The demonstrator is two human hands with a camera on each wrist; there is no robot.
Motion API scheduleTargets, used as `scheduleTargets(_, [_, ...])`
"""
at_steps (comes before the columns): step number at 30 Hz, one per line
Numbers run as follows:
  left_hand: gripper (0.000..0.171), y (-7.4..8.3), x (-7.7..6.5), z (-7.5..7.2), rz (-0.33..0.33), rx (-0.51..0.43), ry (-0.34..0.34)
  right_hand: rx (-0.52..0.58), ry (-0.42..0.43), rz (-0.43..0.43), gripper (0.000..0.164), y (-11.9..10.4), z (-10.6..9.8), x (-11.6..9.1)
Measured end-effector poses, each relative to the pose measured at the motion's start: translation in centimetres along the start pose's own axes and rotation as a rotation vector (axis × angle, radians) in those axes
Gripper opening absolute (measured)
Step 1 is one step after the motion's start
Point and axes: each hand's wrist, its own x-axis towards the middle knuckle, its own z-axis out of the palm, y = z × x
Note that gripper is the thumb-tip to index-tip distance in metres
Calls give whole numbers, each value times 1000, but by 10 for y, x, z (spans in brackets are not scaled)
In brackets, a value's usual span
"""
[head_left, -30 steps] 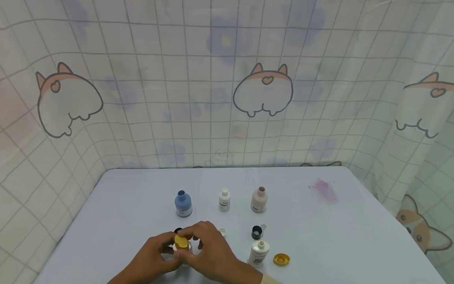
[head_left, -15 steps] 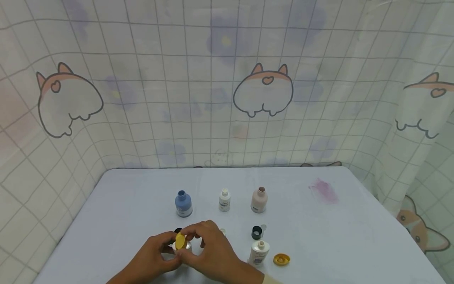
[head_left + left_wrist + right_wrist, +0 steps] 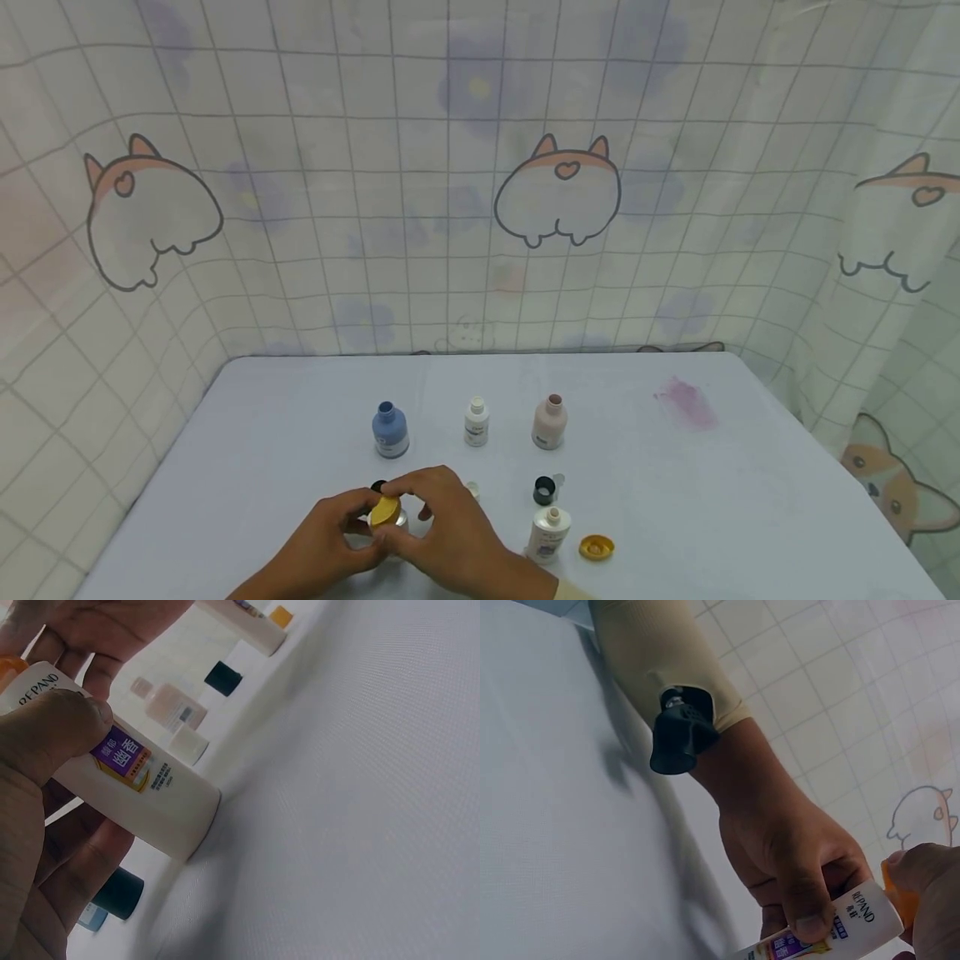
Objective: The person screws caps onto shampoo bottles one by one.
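A white bottle (image 3: 169, 806) with a purple label stands with its base down at the tabletop, mostly hidden by the hands in the head view. Its body is gripped by my left hand (image 3: 322, 533), thumb across the label in the left wrist view. On its neck sits a yellow-orange cap (image 3: 386, 510), seen edge-on and tilted from above. My right hand (image 3: 450, 533) pinches that cap between thumb and fingers; the right wrist view shows its thumb against the orange cap (image 3: 900, 896). The fingers cover much of the cap and neck.
Behind the hands stand an uncapped blue bottle (image 3: 390, 432), a small white bottle (image 3: 476, 423) and a pale pink bottle (image 3: 550, 423). Another white bottle (image 3: 548, 533) stands uncapped at right, beside a loose yellow cap (image 3: 597, 547). A black cap (image 3: 544, 490) lies behind it.
The yellow cap's face has turned and changed its tilt under my right fingers. Both hands stay in nearly the same place. The other bottles have not moved.
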Motion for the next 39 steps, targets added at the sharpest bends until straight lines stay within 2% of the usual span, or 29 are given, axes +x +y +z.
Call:
scheduleTargets(5, [37,1,1,1,-20,4,-1,-50,24,23,36,0,-1,0])
scheduleTargets(10, [35,0,4,0,-14,-46,-12,-68,48,-26,29,2,-2,-1])
scheduleTargets(14, [35,-2,5,2,28,-44,16,-62,55,-98,23,5,-2,-3])
scheduleTargets(18, [36,-3,5,3,51,-37,29,-68,60,-145,27,7,-2,-5])
scheduleTargets(25, [36,0,5,1,3,-25,10,-80,64,-104,23,6,-1,-4])
scheduleTargets(30, [35,2,5,0,-34,-7,-6,-66,78,-106,23,5,1,-2])
scheduleTargets(35, [36,2,5,1,-36,-11,-5,-18,37,-88,22,5,1,-1])
scheduleTargets(39, [35,3,5,2,-11,-26,3,-31,32,-61,21,4,0,0])
